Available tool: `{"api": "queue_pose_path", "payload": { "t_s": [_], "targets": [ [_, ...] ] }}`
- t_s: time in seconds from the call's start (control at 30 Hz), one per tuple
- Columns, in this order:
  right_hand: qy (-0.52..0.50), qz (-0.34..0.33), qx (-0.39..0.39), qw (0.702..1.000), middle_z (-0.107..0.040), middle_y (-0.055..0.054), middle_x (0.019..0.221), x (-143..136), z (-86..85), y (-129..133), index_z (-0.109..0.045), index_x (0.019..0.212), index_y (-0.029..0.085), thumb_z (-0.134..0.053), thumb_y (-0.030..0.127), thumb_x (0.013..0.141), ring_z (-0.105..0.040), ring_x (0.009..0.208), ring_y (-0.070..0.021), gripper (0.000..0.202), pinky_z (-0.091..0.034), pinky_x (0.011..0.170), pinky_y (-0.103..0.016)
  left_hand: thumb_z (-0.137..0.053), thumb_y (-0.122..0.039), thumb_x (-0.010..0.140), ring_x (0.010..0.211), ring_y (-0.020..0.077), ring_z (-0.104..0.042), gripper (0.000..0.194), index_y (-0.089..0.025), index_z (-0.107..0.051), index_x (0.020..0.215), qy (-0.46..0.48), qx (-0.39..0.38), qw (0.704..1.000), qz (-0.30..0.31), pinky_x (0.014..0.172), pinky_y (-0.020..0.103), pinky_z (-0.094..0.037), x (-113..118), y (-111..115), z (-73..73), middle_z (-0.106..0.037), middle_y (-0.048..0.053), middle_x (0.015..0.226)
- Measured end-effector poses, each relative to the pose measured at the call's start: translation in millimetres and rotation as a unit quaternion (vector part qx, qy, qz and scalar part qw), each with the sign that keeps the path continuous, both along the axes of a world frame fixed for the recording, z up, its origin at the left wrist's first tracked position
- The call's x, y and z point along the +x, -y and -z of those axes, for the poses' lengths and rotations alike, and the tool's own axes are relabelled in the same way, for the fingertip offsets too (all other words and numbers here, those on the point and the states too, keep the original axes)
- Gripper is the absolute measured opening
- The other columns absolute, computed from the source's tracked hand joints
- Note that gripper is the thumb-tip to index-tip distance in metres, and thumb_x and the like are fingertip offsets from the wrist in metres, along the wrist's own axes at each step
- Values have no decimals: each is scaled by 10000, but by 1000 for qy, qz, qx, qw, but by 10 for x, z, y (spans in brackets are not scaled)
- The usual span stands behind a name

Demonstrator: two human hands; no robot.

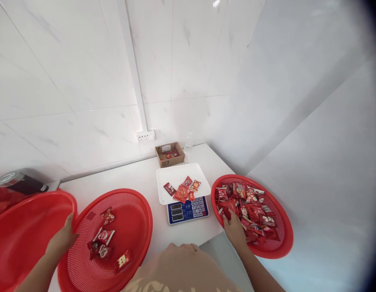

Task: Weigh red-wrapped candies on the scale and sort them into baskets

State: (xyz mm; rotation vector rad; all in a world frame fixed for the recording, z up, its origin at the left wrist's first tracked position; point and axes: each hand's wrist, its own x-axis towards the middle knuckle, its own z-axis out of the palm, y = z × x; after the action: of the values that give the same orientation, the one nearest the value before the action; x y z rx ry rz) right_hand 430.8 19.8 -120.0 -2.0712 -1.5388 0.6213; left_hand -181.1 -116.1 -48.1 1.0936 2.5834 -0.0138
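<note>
My left hand (63, 237) is closed on the rim of a red basin (33, 235) at the far left. Beside it, a red mesh basket (133, 227) holds several red snack packets (104, 236). My right hand (233, 227) reaches into another red basket (283, 239), heaped with red packets (255, 211), and its fingers are closed on a red packet (226, 213) near the inner left edge. Between the baskets stands a blue-and-white scale (188, 211), whose white tray (163, 174) carries several packets (182, 192).
Behind the scale is a cardboard box (172, 161) with packets inside, next to a clear bottle (189, 140). A dark cylindrical container (25, 182) lies at the left. A socket strip (146, 136) is on the tiled wall. The white table (121, 178) meets the wall behind.
</note>
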Motion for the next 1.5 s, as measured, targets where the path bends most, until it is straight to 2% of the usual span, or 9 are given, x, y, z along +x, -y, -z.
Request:
{"api": "queue_pose_path", "payload": {
  "t_s": [0.1,0.23,0.53,0.67,0.8,0.9,1.0,1.3,1.5],
  "targets": [
    [5,0,-2,1000,-489,-173,1300,-3,-9,1,-437,1285,80,-317,411,809,-455,1206,-294,591,-371,983,-420,-364,-274,644,1097,275,-577,837,-264,-38,1416,-13,-30,999,10,910,416,-394,-6,-45,-24,-677,-11,1122],
    [11,-3,-8,1000,-492,-183,1295,-5,-10,1,-435,1281,74,-309,407,815,-466,1195,-296,587,-377,974,-425,-393,-241,596,1154,212,-539,728,-366,-310,1309,-3,11,995,95,959,349,-374,7,-167,-79,-679,-98,1097],
    [20,-2,-26,999,-492,-187,1298,-2,-24,7,-437,1278,81,-303,402,820,-473,1183,-308,575,-383,961,-435,-400,-51,537,1203,170,-489,676,-319,-565,1135,-27,50,974,220,1056,336,-280,141,-498,-167,-628,-86,1201],
    [19,1,-34,999,-502,-183,1290,-9,-25,10,-444,1275,87,-306,404,816,-481,1175,-317,574,-391,948,-437,-380,-9,518,1217,187,-481,678,-319,-627,1069,-22,19,975,219,1059,372,-275,31,-506,-149,-649,-102,1159],
    [16,0,-16,1000,-529,-165,1266,-19,-25,14,-477,1248,112,-318,386,808,-496,1163,-297,541,-395,946,-423,-392,-27,593,1162,167,-533,546,-251,-656,1015,93,21,979,179,1024,307,-333,100,-592,-154,-674,-68,1117],
    [18,1,-7,1000,-550,-158,1244,-31,-45,17,-499,1224,122,-332,370,798,-506,1153,-283,521,-396,950,-414,-435,-227,759,1179,194,-522,439,-192,-574,1174,138,57,977,151,993,295,-376,369,-712,-149,-609,10,1238],
    [21,2,-13,1000,-557,-155,1237,-46,-79,23,-503,1219,118,-321,370,804,-504,1157,-275,519,-390,958,-406,-443,-413,797,1235,248,-467,583,-140,-446,1312,126,61,973,181,999,342,-374,703,-848,-135,-516,93,1339],
    [33,5,-33,999,-532,-170,1259,-64,-130,41,-481,1246,99,-300,391,817,-506,1149,-288,550,-413,920,-405,-412,-384,838,1172,283,-509,525,-205,-421,1332,135,35,945,296,943,414,-409,1515,-1217,-90,-540,111,1304],
    [27,4,-34,999,-543,-152,1251,-76,-140,31,-495,1233,116,-285,392,829,-502,1158,-269,533,-401,940,-388,-439,-411,850,1362,271,-253,566,-181,-374,1364,89,166,902,389,1092,431,-230,2288,-1529,18,-348,135,1453]
  ]
}}
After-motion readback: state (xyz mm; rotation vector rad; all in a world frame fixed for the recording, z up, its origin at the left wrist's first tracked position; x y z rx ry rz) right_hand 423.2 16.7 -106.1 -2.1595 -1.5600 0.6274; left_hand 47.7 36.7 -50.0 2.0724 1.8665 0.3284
